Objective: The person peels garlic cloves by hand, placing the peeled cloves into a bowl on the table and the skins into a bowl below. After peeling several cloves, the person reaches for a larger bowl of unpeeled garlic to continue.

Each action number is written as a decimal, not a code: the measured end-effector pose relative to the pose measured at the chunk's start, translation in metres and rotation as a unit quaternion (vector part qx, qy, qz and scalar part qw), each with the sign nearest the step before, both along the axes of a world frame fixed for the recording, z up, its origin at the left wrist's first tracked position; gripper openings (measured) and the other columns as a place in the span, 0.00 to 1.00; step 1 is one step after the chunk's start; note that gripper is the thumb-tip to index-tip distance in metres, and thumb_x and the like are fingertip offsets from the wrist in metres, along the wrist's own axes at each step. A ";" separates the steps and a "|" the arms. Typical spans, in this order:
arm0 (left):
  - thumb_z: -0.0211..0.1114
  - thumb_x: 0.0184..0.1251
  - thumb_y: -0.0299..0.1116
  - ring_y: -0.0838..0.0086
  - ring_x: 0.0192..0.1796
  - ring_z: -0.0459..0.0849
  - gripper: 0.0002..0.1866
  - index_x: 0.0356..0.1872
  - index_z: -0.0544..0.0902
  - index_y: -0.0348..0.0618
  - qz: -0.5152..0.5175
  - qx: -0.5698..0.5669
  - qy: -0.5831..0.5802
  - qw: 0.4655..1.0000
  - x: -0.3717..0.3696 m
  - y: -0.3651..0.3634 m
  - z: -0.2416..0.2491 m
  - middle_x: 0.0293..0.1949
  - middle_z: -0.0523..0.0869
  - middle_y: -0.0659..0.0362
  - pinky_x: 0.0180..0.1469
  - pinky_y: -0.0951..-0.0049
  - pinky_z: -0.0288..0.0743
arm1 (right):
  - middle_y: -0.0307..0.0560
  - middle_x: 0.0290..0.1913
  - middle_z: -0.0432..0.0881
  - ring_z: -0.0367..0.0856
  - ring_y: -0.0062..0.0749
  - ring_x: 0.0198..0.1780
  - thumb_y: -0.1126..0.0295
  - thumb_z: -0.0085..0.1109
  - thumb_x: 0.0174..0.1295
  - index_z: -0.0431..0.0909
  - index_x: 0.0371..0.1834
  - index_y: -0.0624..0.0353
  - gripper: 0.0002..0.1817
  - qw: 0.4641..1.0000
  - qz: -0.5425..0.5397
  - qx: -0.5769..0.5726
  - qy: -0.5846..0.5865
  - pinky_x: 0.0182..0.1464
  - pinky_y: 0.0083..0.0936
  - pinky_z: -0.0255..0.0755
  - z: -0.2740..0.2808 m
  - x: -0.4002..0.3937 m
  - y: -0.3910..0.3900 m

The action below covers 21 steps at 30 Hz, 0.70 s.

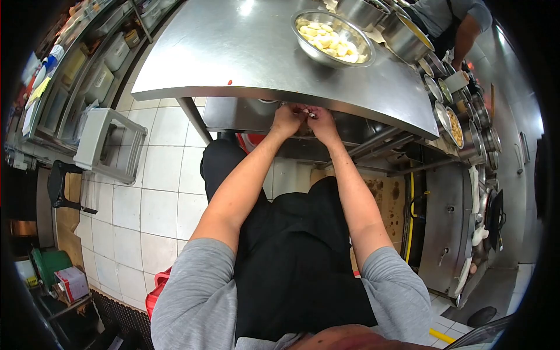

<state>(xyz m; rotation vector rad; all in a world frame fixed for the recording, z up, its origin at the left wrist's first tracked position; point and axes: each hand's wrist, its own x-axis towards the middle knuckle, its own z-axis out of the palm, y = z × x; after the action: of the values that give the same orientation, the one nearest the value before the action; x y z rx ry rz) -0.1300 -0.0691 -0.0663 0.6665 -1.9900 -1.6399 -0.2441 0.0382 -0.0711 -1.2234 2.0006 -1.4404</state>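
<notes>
My left hand (287,120) and my right hand (322,123) are pressed together just below the front edge of the steel table (245,52). Between the fingertips sits a small pale object (310,114), too small to name; both hands pinch it. On the table's far side a steel bowl (333,38) holds several pale peeled pieces. My forearms reach down from grey sleeves over a black apron.
More steel bowls and pots (402,35) line the right side, along a counter with small containers (455,125). Another person (452,20) stands at the top right. A grey step stool (108,143) is on the tiled floor at left; a red crate (156,291) lies beside my leg.
</notes>
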 end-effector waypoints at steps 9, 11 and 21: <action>0.65 0.62 0.36 0.48 0.43 0.86 0.13 0.39 0.85 0.36 0.061 -0.161 -0.047 0.984 -0.004 -0.007 -0.005 0.36 0.87 0.42 0.45 0.56 0.79 | 0.53 0.45 0.87 0.84 0.33 0.47 0.74 0.58 0.60 0.80 0.51 0.65 0.16 0.999 -0.006 0.000 -0.032 0.49 0.27 0.75 -0.019 -0.016 0.003; 0.65 0.62 0.37 0.46 0.43 0.85 0.13 0.39 0.85 0.36 0.072 -0.196 -0.084 0.974 -0.006 -0.012 -0.002 0.36 0.86 0.41 0.45 0.54 0.79 | 0.54 0.45 0.87 0.85 0.37 0.47 0.71 0.59 0.63 0.81 0.52 0.65 0.16 0.991 -0.059 0.061 0.103 0.50 0.29 0.75 0.010 0.008 0.010; 0.68 0.60 0.41 0.52 0.41 0.88 0.18 0.42 0.84 0.36 0.042 -0.034 -0.002 0.999 0.001 -0.004 -0.007 0.37 0.88 0.43 0.44 0.60 0.79 | 0.50 0.37 0.85 0.80 0.31 0.37 0.72 0.55 0.65 0.79 0.47 0.63 0.11 0.993 -0.021 0.075 0.087 0.44 0.28 0.73 0.007 0.010 0.014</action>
<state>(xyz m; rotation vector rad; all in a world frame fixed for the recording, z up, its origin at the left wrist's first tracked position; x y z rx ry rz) -0.1288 -0.0729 -0.0730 0.7175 -1.9835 -1.5172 -0.2338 0.0523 -0.0637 -1.2870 2.2186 -1.2115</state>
